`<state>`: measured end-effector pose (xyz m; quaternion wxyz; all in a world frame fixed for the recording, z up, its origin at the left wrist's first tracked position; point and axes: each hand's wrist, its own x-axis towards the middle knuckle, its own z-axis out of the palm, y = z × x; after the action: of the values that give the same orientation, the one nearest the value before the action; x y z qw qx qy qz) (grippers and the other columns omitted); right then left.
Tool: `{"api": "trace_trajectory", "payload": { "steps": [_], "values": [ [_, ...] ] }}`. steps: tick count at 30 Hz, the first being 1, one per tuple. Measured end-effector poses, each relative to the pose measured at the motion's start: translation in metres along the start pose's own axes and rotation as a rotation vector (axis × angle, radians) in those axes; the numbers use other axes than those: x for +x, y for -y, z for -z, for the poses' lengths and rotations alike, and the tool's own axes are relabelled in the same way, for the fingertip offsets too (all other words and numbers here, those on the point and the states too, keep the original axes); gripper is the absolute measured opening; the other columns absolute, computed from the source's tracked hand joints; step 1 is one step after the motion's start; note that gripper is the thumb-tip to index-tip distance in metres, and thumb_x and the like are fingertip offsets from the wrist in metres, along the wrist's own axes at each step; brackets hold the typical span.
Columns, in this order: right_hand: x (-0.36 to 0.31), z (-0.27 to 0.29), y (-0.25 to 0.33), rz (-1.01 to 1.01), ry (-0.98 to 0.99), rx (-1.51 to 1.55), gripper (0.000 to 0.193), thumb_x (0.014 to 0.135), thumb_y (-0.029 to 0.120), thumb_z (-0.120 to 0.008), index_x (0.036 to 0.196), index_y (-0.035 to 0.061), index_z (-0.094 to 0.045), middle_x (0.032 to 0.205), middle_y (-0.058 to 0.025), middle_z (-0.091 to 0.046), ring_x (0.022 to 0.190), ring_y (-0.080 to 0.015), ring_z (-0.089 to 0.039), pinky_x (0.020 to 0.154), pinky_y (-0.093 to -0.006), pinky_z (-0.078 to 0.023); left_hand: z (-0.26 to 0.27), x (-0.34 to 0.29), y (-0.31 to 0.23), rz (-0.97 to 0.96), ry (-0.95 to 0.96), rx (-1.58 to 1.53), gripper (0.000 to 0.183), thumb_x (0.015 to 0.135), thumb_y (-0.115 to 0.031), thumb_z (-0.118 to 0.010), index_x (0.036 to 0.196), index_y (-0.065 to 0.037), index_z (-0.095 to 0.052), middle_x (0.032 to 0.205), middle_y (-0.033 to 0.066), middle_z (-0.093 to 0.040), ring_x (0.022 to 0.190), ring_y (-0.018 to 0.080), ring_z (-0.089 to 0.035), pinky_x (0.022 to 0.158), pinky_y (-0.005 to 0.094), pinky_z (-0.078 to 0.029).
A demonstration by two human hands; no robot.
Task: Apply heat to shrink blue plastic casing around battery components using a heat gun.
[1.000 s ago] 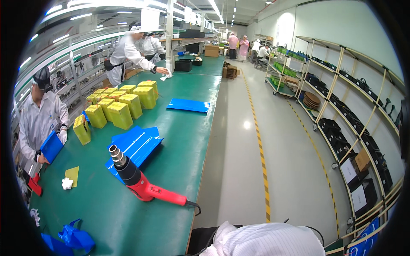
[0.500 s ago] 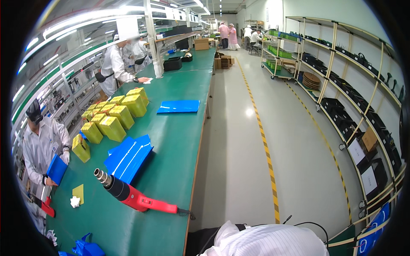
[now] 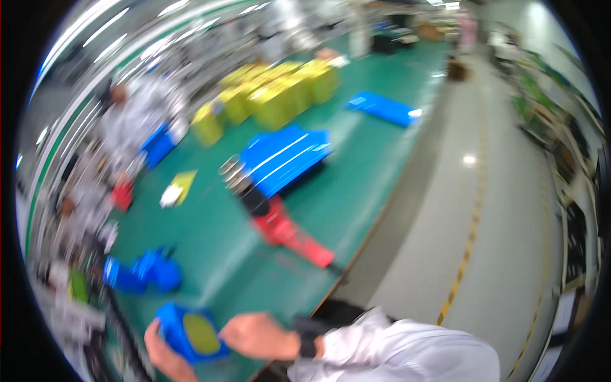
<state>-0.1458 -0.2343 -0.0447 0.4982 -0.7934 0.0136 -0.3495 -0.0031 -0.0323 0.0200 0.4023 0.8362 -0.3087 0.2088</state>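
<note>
At the bottom of the picture, a blue plastic-wrapped block (image 3: 173, 326) with an olive-yellow end face is between my two hands, over the near end of the green table. My left hand (image 3: 167, 358) grips its left side. My right hand (image 3: 259, 336), fingers curled in and a dark band on the wrist, is closed at its right edge. Blur hides the fingertips. Up the table lies a red and black heat gun (image 3: 280, 229), its metal nozzle by a stack of flat blue sleeves (image 3: 286, 156). Crumpled blue plastic (image 3: 149, 270) sits beyond my left hand.
Several yellow-wrapped blocks (image 3: 273, 102) stand in rows farther up the green table (image 3: 356, 191). A blue sheet (image 3: 382, 108) lies near its right edge. Left of the heat gun are a yellow card and white crumple (image 3: 175, 191). Across the table, a person (image 3: 143, 121) holds a blue piece.
The view has swung down and left, so the table sits higher and farther right. Both my hands and the blue-wrapped block have come into sight at the bottom.
</note>
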Motion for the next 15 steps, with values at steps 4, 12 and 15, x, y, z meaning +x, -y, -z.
{"api": "trace_trajectory", "payload": {
  "steps": [4, 12, 15],
  "values": [
    [-0.006, 0.028, -0.023, -0.066, 0.104, -0.142, 0.025, 0.096, 0.023, -0.064, 0.079, 0.0053, -0.065, 0.076, -0.0146, -0.066, 0.069, -0.035, -0.066, 0.06, -0.0461, -0.052, -0.018, -0.031, -0.041, -0.045, -0.233, 0.112, 0.036, 0.107, -0.019, -0.043, 0.114, 0.008, -0.066, 0.116, 0.0201, -0.067, 0.112, 0.0343, -0.063, 0.102, 0.0436, -0.047],
    [-0.013, 0.034, -0.032, -0.094, 0.237, -0.071, 0.024, 0.093, 0.019, -0.068, 0.077, 0.0035, -0.062, 0.07, -0.0114, -0.062, 0.065, -0.0324, -0.064, 0.059, -0.0434, -0.05, -0.025, -0.087, -0.067, -0.001, -0.176, 0.316, 0.041, 0.095, -0.011, -0.054, 0.132, 0.005, -0.059, 0.144, 0.0225, -0.056, 0.142, 0.0444, -0.044, 0.117, 0.0537, -0.033],
    [-0.012, 0.038, -0.034, -0.063, 0.249, -0.074, 0.023, 0.093, 0.019, -0.07, 0.077, 0.0043, -0.061, 0.07, -0.011, -0.061, 0.066, -0.0316, -0.063, 0.06, -0.0425, -0.05, -0.036, -0.086, -0.069, 0.03, -0.206, 0.38, 0.048, 0.089, -0.002, -0.061, 0.136, 0.003, -0.053, 0.15, 0.0209, -0.051, 0.145, 0.0443, -0.039, 0.118, 0.0559, -0.03]
  ]
}}
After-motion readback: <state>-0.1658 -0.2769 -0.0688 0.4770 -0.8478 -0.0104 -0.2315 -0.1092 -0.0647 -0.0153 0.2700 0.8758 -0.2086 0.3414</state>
